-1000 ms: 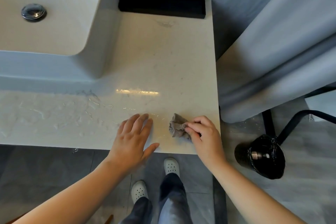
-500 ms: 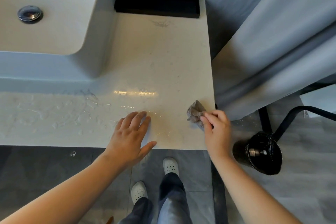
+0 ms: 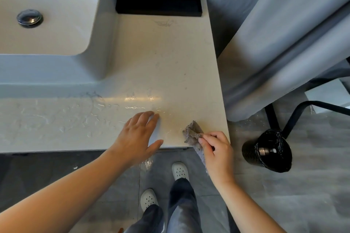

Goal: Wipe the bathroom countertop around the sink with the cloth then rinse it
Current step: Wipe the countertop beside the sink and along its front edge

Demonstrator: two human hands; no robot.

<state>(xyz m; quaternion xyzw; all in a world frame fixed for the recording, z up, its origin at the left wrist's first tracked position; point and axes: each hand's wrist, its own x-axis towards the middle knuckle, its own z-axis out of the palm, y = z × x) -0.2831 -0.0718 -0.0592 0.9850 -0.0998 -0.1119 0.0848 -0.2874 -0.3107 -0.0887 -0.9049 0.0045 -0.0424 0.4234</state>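
A crumpled grey-brown cloth (image 3: 193, 132) is pinched between the curled fingers (image 3: 205, 141) of the right hand (image 3: 216, 152) at the front right corner of the pale, wet stone bench (image 3: 170, 66), one end hanging over the edge. The left hand (image 3: 136, 138) is laid flat beside it, fingers close together and thumb spread. No readable writing is seen on the white rectangular sink (image 3: 102, 43), the black box (image 3: 159, 3) or the black bin (image 3: 269, 149).

Black rectangular tray (image 3: 158, 3) against back wall. Grey curtain (image 3: 284, 43) hangs at right. Black bin (image 3: 269, 150), black-lined, on grey tiled floor (image 3: 312, 195). White perforated clogs (image 3: 180, 170), dark trousers (image 3: 181, 208) below.
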